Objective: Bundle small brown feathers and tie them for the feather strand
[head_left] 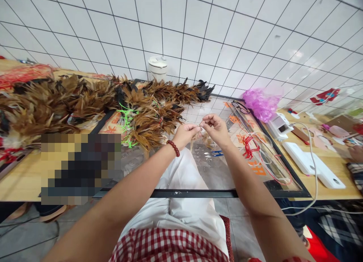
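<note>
My left hand [185, 135], with a beaded bracelet [173, 148] at its wrist, is closed in a pinch over the middle of the framed glass board [195, 194]. Almost touching it, my right hand [216, 130] pinches too, thumb against forefinger. Something tiny and pale is between the fingertips, too small to name. Just left of my left hand lie bunches of brown feathers [154, 122], with bright green ties [127, 122] along their left side. Below my right hand rests a pair of blue-handled thread snips [214, 154], among small scraps on the glass.
More brown feather bunches [65, 99] pile up at the left. A white lidded cup [158, 67] stands by the tiled wall. To the right are eyeglasses [241, 107], red cords [251, 146], a purple plastic bag [262, 104], white devices [313, 165] and a cable [315, 179].
</note>
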Tool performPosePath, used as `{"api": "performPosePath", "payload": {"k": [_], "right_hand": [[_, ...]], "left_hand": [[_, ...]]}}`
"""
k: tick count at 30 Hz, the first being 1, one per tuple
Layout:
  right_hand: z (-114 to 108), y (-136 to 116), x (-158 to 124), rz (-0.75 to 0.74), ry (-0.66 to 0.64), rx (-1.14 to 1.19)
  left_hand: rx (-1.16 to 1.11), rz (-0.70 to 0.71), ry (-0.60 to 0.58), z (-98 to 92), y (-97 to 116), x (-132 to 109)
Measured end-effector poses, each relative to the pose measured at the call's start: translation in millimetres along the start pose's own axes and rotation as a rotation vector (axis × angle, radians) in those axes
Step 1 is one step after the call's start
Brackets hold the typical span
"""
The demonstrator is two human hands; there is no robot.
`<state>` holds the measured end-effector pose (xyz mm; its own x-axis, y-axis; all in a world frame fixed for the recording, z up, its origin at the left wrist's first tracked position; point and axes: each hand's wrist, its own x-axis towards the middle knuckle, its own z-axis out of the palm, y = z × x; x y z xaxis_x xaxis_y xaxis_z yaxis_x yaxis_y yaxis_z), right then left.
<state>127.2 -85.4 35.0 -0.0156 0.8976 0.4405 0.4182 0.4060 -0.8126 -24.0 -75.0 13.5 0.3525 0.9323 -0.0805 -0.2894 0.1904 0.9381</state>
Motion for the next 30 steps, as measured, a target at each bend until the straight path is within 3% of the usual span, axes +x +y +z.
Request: {"api": "performPosePath", "payload": {"k": [3,5,7,9,12,17,22,26,30], "right_hand": [[-20.7,-10.1,-1.4,0.069,-0.158,-0.225],[-33.7,-14.3,-3.9,0.191,-0.447,-0.304],[-40.2,-14.6,-6.8,0.279,-0.644,-0.365],[-39.3,-12.0,-8.7,0.303,-0.705,-0.434],[-33.2,-6.8,-7.7,0.270,-0.664,-0.419],[-33.0,-1.8,-0.4,0.344,-0.370,-0.099],[-20.6,0.0,0.9,0.332,-0.214,0.089],[-1.7,-0.7,-2.6,0.315,-0.216,0.105],[5.7,1.2,-5.4,0.363,-0.322,0.072]], "left_hand": [[-0.030,0.027,0.061,-1.4,1.1,1.1],[-0.055,0.041,0.114,-2.8,1.8,2.2],[-0.078,0.043,0.160,-4.1,2.1,3.1],[-0.088,0.038,0.181,-4.8,2.2,3.5],[-0.092,0.028,0.174,-5.4,2.4,3.1],[-0.112,0.021,0.183,-7.4,3.1,2.4],[-0.107,0.035,0.119,-8.0,2.6,3.2],[-0.150,0.051,0.025,-5.6,1.8,3.2],[-0.150,0.089,0.036,-5.9,1.5,4.0]]}}
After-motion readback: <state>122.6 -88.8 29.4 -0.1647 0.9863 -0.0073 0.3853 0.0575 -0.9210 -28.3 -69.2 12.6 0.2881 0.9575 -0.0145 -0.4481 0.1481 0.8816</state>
